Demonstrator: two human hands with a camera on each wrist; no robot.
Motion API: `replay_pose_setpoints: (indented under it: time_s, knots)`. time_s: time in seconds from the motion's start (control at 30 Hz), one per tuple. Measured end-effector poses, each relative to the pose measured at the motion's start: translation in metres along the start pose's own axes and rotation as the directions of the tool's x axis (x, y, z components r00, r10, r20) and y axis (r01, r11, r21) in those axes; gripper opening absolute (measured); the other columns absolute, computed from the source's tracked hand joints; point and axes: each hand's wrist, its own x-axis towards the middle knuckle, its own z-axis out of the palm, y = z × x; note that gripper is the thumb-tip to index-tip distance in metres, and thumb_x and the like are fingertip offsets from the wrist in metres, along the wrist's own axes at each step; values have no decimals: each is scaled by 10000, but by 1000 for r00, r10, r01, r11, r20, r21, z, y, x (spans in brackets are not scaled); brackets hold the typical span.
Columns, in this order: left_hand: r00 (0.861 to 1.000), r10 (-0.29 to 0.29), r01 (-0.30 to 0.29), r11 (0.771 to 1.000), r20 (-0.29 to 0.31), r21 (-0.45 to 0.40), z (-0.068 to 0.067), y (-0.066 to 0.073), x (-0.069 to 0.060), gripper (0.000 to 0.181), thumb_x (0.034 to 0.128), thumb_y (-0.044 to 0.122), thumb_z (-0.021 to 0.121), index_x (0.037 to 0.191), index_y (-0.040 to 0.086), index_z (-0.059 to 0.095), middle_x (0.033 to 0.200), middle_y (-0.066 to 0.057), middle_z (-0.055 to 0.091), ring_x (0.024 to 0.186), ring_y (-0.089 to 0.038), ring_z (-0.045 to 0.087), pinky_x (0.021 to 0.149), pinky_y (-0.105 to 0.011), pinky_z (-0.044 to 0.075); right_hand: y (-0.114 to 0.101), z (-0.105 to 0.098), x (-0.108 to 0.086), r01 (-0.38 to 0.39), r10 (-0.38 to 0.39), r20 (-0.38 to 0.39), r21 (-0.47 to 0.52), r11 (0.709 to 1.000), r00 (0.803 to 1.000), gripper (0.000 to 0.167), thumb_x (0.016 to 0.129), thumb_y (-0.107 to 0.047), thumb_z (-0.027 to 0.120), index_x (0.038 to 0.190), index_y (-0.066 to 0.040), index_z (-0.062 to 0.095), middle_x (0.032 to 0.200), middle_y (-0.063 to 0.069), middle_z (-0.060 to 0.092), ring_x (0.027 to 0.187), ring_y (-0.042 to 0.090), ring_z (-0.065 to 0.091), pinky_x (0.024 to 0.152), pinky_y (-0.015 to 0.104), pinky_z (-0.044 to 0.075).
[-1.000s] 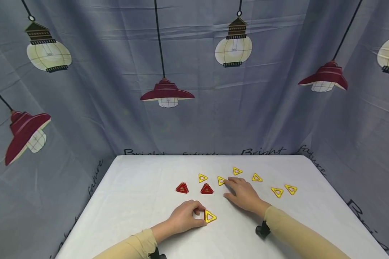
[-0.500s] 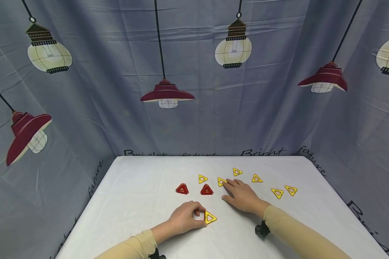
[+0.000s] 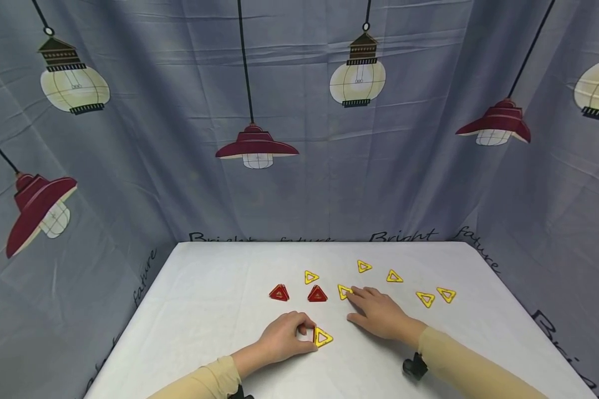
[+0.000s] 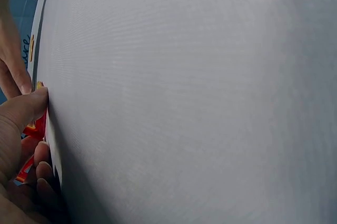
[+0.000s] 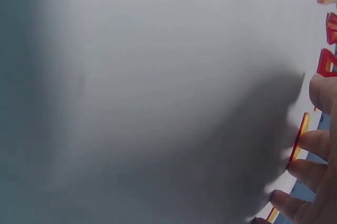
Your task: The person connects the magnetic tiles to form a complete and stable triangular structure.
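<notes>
The left hand (image 3: 287, 335) pinches a triangular piece (image 3: 318, 337) at the near centre of the surface (image 3: 209, 310), grip clamped on its red left edge; the visible face is a yellow, open-centred frame. The right hand (image 3: 379, 313) has its grip apart, fingertips touching a yellow triangle (image 3: 340, 292) farther right.

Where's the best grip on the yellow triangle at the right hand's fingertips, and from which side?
Probably pinch the yellow triangle across its near and far outer edges, close to the right corner, coming from above and the right. It lies flat and shows thin in the right wrist view, so little stands up to hold; the right hand is on that side.
</notes>
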Motion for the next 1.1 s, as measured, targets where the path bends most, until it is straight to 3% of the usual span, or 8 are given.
replay_pose_setpoints:
  time_s: [0.53,0.9,1.1]
  knots:
    - [1000,2,-2,1000,-8,-1,2,-3,-1,351,786,372,881,1064,232,721,840,146,553,740,-14,467,655,-221,391,5,-3,-30,47,-48,20,62,997,999,519,979,-459,664,1426,-197,627,1518,-20,522,1425,318,429,1125,563,347]
    - [1000,12,-12,1000,-9,-1,1,-2,1,348,789,366,880,1064,226,721,838,145,554,738,-12,466,657,-218,388,25,-9,-42,220,-222,14,78,972,975,441,995,-453,642,1382,-243,668,1465,-60,572,1388,282,480,1100,554,384]
    - [1000,17,-17,1000,-10,3,1,-2,1,344,789,364,881,1060,225,721,834,146,555,742,-8,468,666,-216,395,30,-12,-46,256,-259,11,109,961,966,417,989,-449,652,1349,-241,694,1434,-74,594,1370,270,498,1096,544,391]
